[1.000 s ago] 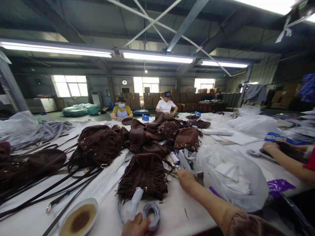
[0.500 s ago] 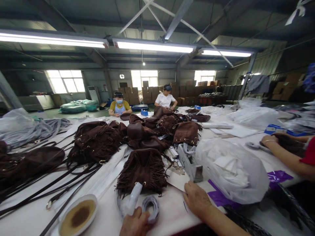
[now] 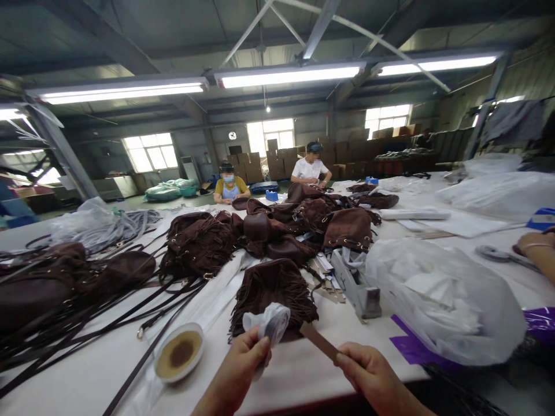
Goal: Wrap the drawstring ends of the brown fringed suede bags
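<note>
My left hand (image 3: 247, 360) is closed around a coiled grey strip with clear plastic (image 3: 274, 322), raised just in front of a brown fringed suede bag (image 3: 274, 287). My right hand (image 3: 363, 370) pinches one end of a flat brown cardboard strip (image 3: 319, 343). That strip points up and left toward the bag's lower right corner; whether it touches the bag I cannot tell. The bag lies on the white tabletop (image 3: 243, 398) with its fringe spread on both sides. A grey box-like holder (image 3: 356, 289) stands beyond my right hand, beside loose paper and card strips (image 3: 327, 274).
A dish of brownish paste (image 3: 178, 352) sits at left, near long dark straps (image 3: 130, 323). More brown bags (image 3: 197, 242) are heaped behind. A big clear plastic bag (image 3: 442, 300) lies at right. A co-worker's hand (image 3: 537, 248) is at the right edge; two people sit across.
My left hand has lifted the grey coil and plastic off the table. My right hand has come up holding the cardboard strip. The view has swung left.
</note>
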Available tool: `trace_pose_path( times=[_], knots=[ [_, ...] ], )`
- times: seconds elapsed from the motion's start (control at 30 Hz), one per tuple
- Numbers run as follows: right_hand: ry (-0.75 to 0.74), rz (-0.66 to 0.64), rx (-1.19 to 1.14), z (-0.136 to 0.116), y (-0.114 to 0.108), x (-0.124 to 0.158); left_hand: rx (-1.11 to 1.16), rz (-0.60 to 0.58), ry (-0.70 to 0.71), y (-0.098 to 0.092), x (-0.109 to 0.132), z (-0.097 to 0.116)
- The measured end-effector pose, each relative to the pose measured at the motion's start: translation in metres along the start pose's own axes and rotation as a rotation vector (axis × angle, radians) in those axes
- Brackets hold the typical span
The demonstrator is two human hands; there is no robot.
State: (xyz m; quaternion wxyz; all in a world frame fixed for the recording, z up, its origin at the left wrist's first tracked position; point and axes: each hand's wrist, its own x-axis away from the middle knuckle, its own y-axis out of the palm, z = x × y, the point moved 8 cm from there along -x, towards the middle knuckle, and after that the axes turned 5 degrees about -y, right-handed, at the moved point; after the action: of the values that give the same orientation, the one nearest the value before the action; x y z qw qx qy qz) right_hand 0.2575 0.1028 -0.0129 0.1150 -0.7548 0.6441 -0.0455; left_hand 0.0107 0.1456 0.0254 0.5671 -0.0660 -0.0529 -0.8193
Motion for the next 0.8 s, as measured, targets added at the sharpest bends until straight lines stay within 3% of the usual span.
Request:
trace_pose_path(
  times=[0.13, 0.3, 0.4, 0.5, 0.63, 0.8],
  knots=[
    [-0.071, 0.017, 0.087, -0.024, 0.023, -0.003, 0.323, -0.02, -0.052, 0.004, -0.006, 0.0],
    [-0.064, 0.082, 0.134, -0.034, 0.031, -0.019, 0.413, -0.009, -0.06, 0.009, -0.001, -0.001],
    [-0.075, 0.055, 0.12, -0.036, 0.038, -0.024, 0.297, -0.002, -0.065, 0.008, 0.002, -0.002],
    [-0.062, 0.027, -0.021, -0.029, 0.048, -0.028, 0.041, -0.027, -0.027, 0.012, 0.003, 0.001],
    [0.104, -0.05, -0.427, -0.003, 0.07, -0.029, -0.294, -0.051, 0.124, 0.03, 0.006, 0.02],
    [0.144, -0.034, -0.57, 0.01, 0.073, -0.025, -0.454, -0.055, 0.075, 0.049, 0.005, 0.023]
  ],
)
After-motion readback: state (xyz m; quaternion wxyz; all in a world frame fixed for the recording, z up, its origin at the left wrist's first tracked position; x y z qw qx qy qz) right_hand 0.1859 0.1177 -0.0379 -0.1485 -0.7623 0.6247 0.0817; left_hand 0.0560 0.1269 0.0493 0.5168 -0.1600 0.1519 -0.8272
